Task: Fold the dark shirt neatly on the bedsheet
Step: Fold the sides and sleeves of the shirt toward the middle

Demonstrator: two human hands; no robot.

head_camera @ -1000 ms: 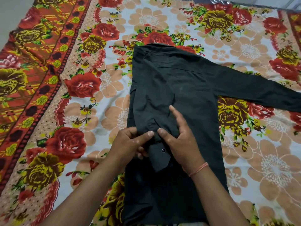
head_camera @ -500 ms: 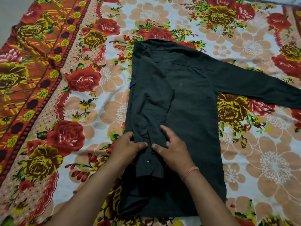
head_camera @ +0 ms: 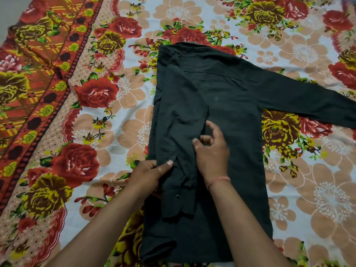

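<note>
The dark shirt (head_camera: 227, 105) lies face down on the flowered bedsheet (head_camera: 92, 116), collar at the far end. Its left side is folded inward, and that sleeve runs down the back with the buttoned cuff (head_camera: 178, 201) near me. The other sleeve (head_camera: 308, 105) stretches out flat to the right. My left hand (head_camera: 148, 176) pinches the folded left edge and sleeve, thumb on top. Resting on the folded sleeve's right edge is my right hand (head_camera: 212, 151), with its fingers bent and slightly raised. A thin pink band circles my right wrist.
The bedsheet has an orange and red patterned border (head_camera: 32, 78) along the left. Grey floor (head_camera: 7, 12) shows at the top left corner. Bare sheet lies on both sides of the shirt.
My right hand has slid up along the folded sleeve and its fingers have lifted. My left hand has moved to the shirt's left edge. The cuff now lies flatter, nearer to me.
</note>
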